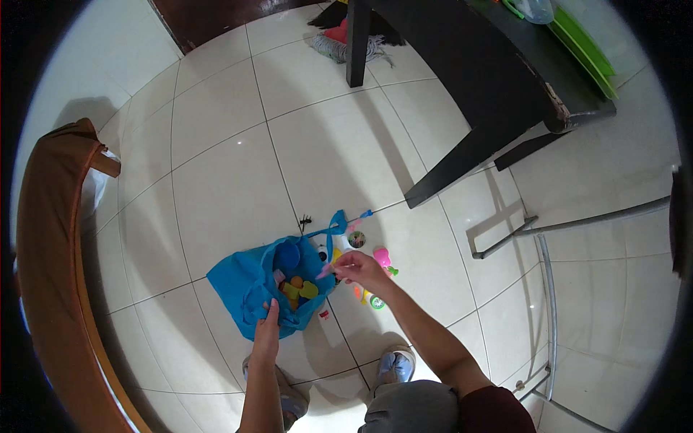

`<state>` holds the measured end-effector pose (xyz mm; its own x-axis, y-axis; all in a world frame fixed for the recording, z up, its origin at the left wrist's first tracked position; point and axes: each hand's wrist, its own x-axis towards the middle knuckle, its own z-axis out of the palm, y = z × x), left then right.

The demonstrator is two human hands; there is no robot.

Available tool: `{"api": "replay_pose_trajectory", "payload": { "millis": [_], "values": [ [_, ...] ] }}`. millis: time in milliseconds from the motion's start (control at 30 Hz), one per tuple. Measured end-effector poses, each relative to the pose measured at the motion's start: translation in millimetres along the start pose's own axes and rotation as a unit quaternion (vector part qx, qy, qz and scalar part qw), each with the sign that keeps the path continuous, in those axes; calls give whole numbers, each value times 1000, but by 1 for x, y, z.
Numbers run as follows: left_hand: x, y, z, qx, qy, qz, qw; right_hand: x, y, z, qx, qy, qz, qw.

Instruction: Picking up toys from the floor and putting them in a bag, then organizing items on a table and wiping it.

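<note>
A blue fabric bag [230, 273] lies on the tiled floor with its mouth open to the right. My left hand [267, 325] grips the near edge of its mouth. Inside the bag sit a blue cup [287, 254] and several small toys, among them a yellow-green piece [309, 290] and an orange ball [296, 281]. At the right side of the mouth, my right hand [360, 269] pinches a small pink object [325, 271]. Loose toys lie beyond that hand, including a pink toy [381, 256] and a green-rimmed wheel [377, 302].
A small black toy [305, 221] and a red-and-white piece [324, 314] lie on the floor by the bag. A black wooden table [433, 32] stands at the upper right, metal tube legs [551, 303] at the right. A brown-covered piece of furniture [51, 227] curves along the left.
</note>
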<state>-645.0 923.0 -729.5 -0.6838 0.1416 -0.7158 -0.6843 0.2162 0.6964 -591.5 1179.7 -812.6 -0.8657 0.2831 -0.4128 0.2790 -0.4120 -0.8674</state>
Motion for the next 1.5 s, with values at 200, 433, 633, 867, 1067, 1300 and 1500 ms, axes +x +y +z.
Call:
{"api": "replay_pose_trajectory", "payload": {
  "millis": [200,433,633,867,1067,1300,1500],
  "values": [
    [-6,5,11,29,45,-55,997,-6,38,-43,-592,263,-35,761],
    [0,-13,5,38,49,-5,998,-6,31,-10,-269,142,-94,948],
    [-13,4,6,30,52,-26,998,5,-10,55,-598,53,-96,794],
    [-13,9,-23,-17,107,31,994,39,-19,91,-569,-93,-167,800],
    [-25,8,-118,-418,99,239,871,-29,-95,212,-328,-352,-327,814],
    [-20,-20,-150,-447,118,233,855,-27,-102,253,-387,-381,-334,771],
    [-20,-8,-124,-469,90,221,850,80,-89,196,-170,-358,57,917]
  ]
}}
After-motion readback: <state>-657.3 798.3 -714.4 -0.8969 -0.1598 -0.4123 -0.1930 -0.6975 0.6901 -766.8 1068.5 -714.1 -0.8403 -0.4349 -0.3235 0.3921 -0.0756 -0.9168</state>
